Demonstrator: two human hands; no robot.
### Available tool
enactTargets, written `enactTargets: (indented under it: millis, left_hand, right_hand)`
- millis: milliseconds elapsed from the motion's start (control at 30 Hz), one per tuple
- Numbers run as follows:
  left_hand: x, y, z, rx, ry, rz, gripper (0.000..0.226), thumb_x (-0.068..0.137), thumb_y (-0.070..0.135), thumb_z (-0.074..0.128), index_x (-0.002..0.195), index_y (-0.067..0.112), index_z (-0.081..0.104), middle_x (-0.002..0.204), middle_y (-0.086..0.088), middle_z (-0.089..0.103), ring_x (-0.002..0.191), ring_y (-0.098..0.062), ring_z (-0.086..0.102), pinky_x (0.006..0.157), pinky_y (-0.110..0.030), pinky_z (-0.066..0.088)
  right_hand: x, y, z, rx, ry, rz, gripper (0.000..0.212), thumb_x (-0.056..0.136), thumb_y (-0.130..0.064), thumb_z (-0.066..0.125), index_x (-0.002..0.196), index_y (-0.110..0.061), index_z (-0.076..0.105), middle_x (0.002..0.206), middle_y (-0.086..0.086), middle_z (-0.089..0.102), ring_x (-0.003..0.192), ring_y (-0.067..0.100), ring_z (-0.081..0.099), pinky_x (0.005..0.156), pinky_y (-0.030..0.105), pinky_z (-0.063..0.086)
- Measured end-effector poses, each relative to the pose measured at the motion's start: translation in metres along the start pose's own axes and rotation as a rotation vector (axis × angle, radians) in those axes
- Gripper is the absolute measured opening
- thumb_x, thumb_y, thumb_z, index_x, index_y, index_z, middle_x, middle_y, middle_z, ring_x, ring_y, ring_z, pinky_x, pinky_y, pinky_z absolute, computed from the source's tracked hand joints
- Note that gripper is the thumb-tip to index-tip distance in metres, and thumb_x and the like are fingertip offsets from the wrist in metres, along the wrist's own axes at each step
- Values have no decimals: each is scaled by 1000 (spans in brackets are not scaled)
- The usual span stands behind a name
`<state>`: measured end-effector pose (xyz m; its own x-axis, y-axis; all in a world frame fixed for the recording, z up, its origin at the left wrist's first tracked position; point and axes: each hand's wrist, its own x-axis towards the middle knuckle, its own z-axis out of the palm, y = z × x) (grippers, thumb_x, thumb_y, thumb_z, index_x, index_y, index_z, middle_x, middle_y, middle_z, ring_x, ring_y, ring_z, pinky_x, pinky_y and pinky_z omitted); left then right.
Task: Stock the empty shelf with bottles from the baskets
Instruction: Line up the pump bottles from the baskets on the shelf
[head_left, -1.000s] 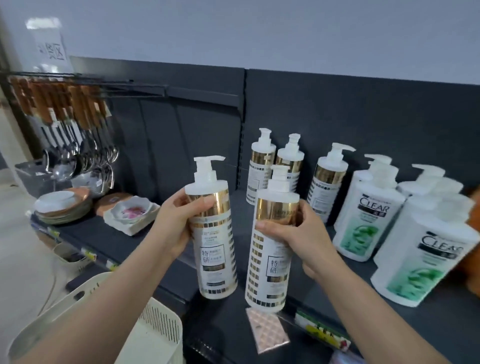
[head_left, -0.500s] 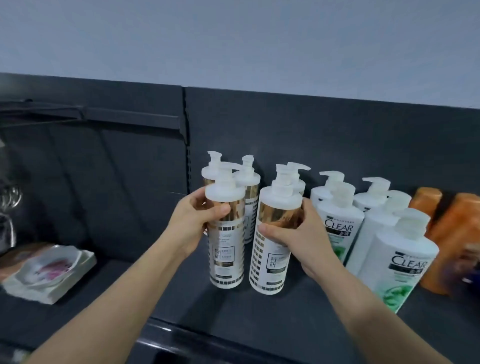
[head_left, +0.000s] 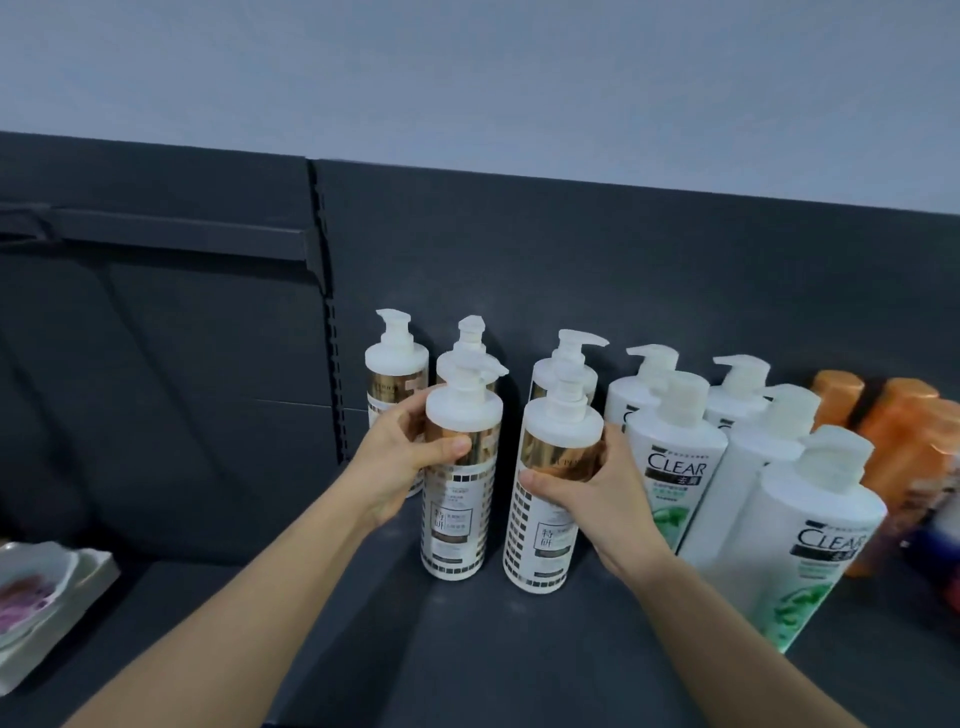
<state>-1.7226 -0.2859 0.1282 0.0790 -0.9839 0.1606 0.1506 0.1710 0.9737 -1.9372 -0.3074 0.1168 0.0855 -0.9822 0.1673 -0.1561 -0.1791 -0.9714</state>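
Two white pump bottles with gold bands stand upright on the dark shelf (head_left: 322, 623). My left hand (head_left: 400, 457) grips the left bottle (head_left: 457, 519) around its gold band. The right bottle (head_left: 550, 525) is held the same way by my right hand (head_left: 597, 493). Both sit in front of three more gold-banded pump bottles (head_left: 395, 369) at the shelf's back panel. No basket is in view.
Several white Clear pump bottles (head_left: 675, 483) stand close on the right of my right hand, with orange bottles (head_left: 893, 426) behind them. A white dish on a tray (head_left: 36, 592) sits at the far left. The shelf between the tray and the bottles is bare.
Both hands carried the two bottles forward from in front of the shelf edge and set them down on the shelf in front of the back row. The view shifted right.
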Motion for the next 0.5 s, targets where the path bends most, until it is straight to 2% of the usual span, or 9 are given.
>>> enactTargets:
  millis: [100,200,300,367,433,500]
  left_hand:
    - [5,-2,1,-15,-21,3,68,60,3,76,123,21,59,124,-7,65,121,-22,57,96,-31,49]
    - [8,-4,2,-13,-51,14,72,62,2,75,129,18,56,127,-7,64,120,-20,58,93,-29,51]
    - [9,-5,3,30,-79,30,65,70,-2,72,127,23,56,123,0,66,116,-13,60,87,-22,53]
    - [7,-5,3,105,-69,40,61,77,-3,71,125,31,54,124,8,64,117,-7,58,90,-23,51]
    - [3,-5,1,208,-34,45,65,78,6,76,127,40,49,129,14,57,121,-2,52,97,-24,46]
    - [-2,-3,2,361,11,59,71,69,22,85,122,47,44,129,19,51,119,5,47,92,-19,43]
  right_hand:
    - [5,4,1,-11,11,-9,81,58,-10,93,126,-23,50,113,-8,68,105,8,66,97,42,54]
    - [8,7,1,-24,11,-21,83,59,-12,93,128,-24,49,114,-11,67,107,8,65,99,42,53]
    - [10,9,0,-36,-10,-41,84,61,-13,92,131,-26,48,113,-18,65,109,5,64,100,41,52]
    - [9,9,-1,-57,-21,-55,83,62,-17,92,131,-30,48,115,-21,63,110,2,63,101,38,51]
    - [7,10,-1,-88,-19,-72,81,61,-26,92,129,-35,48,118,-22,62,111,0,61,100,36,51]
    - [6,12,-2,-127,-4,-81,84,55,-42,91,127,-38,49,121,-20,62,112,0,61,100,36,51]
